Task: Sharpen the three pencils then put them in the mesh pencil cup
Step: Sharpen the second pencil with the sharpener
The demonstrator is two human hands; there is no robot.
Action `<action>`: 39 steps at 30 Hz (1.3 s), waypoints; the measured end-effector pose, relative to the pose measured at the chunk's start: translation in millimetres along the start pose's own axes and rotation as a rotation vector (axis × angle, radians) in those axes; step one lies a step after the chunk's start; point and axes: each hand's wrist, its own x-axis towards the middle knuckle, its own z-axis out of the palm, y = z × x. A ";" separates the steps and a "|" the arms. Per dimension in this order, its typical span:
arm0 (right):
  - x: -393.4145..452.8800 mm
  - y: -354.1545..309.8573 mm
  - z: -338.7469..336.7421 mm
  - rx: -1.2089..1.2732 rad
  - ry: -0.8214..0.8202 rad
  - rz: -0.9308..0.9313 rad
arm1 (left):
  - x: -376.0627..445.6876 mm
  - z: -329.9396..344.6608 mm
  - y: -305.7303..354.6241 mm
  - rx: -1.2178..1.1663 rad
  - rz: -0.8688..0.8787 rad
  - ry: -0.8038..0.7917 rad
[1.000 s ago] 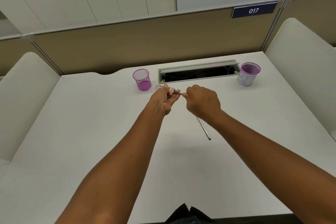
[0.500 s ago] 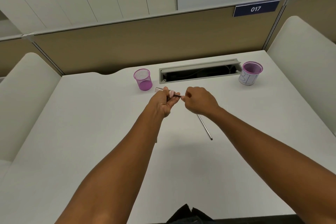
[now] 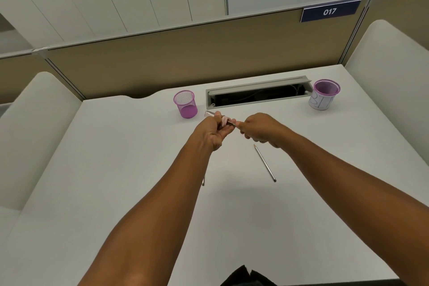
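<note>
My left hand grips a small clear and pink sharpener above the white desk. A dark pencil runs from the sharpener into my right hand, which is closed around it. A second grey pencil lies on the desk just below my right hand, tip pointing away from me. The end of a third pencil peeks out from under my left forearm. The pink mesh pencil cup stands upright just left of my left hand and looks empty.
An open cable tray slot sits at the back of the desk. To its right stands a second purple-rimmed cup with a white paper wrap. Tan partition panels close off the back, and white padded dividers flank both sides.
Both hands stay joined at the sharpener and pencil with only small motion. My right hand has shifted a little, and the tip of the pencil lying on the desk now shows.
</note>
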 end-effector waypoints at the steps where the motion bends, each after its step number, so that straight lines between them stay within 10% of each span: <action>1: 0.3 2.1 4.3 -0.116 0.072 -0.072 | 0.9 -0.9 1.6 -0.004 0.003 0.009; 9: -9.9 17.6 25.4 -0.527 0.527 -0.346 | 0.3 3.0 2.5 -0.014 0.003 0.016; 16: 0.7 -0.4 -6.8 0.353 -0.037 0.153 | -1.8 7.2 6.8 0.009 0.012 -0.050; 24: -1.2 12.2 10.9 -0.289 0.419 -0.324 | 3.6 9.3 6.9 -0.019 0.029 -0.041; 29: -6.7 10.1 13.4 -0.486 0.561 -0.282 | 2.9 13.4 2.9 -0.027 0.013 -0.067; 39: -2.1 -8.3 -26.3 0.277 -0.067 0.163 | -1.9 17.4 7.4 -0.016 0.046 -0.129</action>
